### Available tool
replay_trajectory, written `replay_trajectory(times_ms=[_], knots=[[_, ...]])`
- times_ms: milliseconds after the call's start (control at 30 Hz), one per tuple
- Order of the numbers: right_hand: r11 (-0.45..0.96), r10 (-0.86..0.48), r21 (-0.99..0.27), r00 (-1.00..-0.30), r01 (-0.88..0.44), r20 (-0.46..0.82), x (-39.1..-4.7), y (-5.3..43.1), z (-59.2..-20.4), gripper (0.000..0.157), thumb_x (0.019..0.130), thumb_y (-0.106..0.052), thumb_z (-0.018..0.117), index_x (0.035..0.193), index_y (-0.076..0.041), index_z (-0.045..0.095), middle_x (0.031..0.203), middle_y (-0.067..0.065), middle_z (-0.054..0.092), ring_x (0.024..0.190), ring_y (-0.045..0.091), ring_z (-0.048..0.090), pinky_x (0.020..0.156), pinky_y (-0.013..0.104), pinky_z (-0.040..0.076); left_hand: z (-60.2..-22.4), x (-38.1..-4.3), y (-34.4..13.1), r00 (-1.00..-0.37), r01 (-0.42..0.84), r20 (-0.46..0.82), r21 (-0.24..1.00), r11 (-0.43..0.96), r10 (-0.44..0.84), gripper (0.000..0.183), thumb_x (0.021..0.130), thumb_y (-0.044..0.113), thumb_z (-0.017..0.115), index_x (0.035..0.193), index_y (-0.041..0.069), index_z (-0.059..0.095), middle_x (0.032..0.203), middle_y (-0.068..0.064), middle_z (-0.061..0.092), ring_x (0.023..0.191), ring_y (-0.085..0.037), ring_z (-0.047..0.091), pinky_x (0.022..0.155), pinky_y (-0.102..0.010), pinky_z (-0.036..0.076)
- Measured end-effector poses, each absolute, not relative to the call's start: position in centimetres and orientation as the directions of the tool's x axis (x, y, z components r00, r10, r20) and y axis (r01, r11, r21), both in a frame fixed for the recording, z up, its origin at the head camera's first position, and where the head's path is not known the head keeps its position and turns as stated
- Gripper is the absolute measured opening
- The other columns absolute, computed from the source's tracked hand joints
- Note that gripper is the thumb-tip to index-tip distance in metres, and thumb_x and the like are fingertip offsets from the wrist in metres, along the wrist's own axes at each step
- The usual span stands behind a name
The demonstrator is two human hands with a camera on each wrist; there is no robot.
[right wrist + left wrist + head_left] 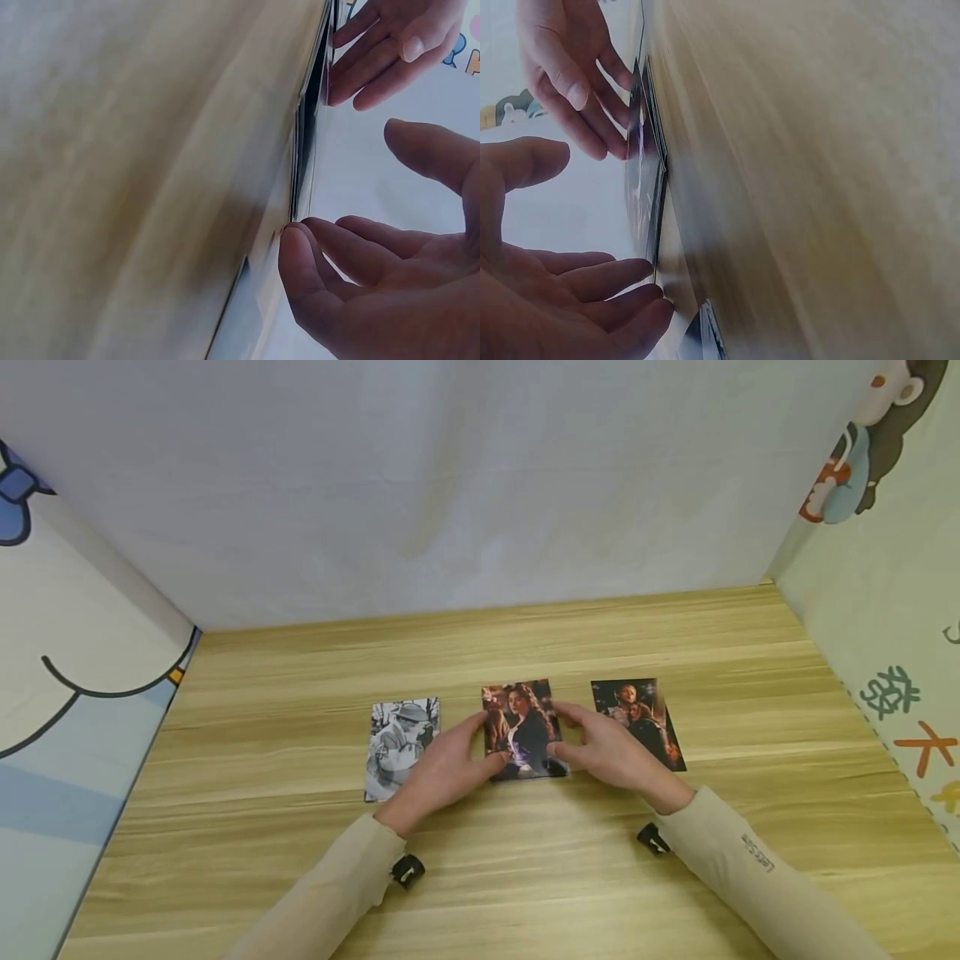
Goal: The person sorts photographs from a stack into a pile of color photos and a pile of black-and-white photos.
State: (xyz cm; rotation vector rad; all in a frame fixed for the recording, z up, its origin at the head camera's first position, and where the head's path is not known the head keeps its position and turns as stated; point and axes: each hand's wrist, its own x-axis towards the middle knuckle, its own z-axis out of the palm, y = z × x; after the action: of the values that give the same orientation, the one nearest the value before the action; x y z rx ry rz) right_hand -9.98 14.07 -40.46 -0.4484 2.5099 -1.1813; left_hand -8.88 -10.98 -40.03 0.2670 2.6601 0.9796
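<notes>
In the head view a colour photo card [528, 727] lies in the middle, showing a person in dark clothes. The wrist views show it on top of a thin, slightly uneven stack of cards [660, 142]. My left hand [446, 762] is at the stack's left edge, fingertips against or very near it, thumb raised off the surface. On the opposite side my right hand [611, 747] has its fingertips at the right edge, with its thumb [431, 150] also lifted. A black-and-white photo card [390, 743] lies left, partly behind my left hand. Another dark photo card [630, 710] lies right.
The cards lie on a wood-grain table [300, 893]. A pale cloth wall [480, 485] rises along its back edge. Printed panels stand at the left [67, 635] and right [885, 635] sides. Black straps [407, 871] sit at both wrists.
</notes>
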Motion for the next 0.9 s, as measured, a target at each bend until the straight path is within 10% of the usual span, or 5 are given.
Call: replay_trajectory(times_ms=[433,900], knots=[[0.496,-0.403,-0.859,-0.91,-0.128,-0.097,-9.8,14.3,-40.6,0.062,0.101,-0.011,0.063,0.155,0.006,0.037,0.158,0.027,0.041,0.128,0.044,0.059,0.099,0.052,0.056,-40.4,-8.1,-11.0,-0.976,0.041,-0.113,0.743,0.668,0.186,0.073,0.09,0.03,0.072,0.155,0.006,0.047,0.152,-0.018,0.052,0.138,-0.039,0.051,0.114,-0.053,0.043],[0.431,-0.362,-0.893,-0.931,-0.128,-0.042,-9.5,14.4,-40.9,0.061,0.098,-0.005,0.063,0.155,0.004,0.04,0.156,0.022,0.046,0.119,0.04,0.066,0.092,0.046,0.06,-41.5,-7.9,-10.7,-0.993,0.06,0.014,0.915,0.399,0.118,0.061,0.089,-0.003,0.071,0.148,0.002,0.053,0.147,-0.015,0.056,0.11,-0.032,0.071,0.084,-0.031,0.062]])
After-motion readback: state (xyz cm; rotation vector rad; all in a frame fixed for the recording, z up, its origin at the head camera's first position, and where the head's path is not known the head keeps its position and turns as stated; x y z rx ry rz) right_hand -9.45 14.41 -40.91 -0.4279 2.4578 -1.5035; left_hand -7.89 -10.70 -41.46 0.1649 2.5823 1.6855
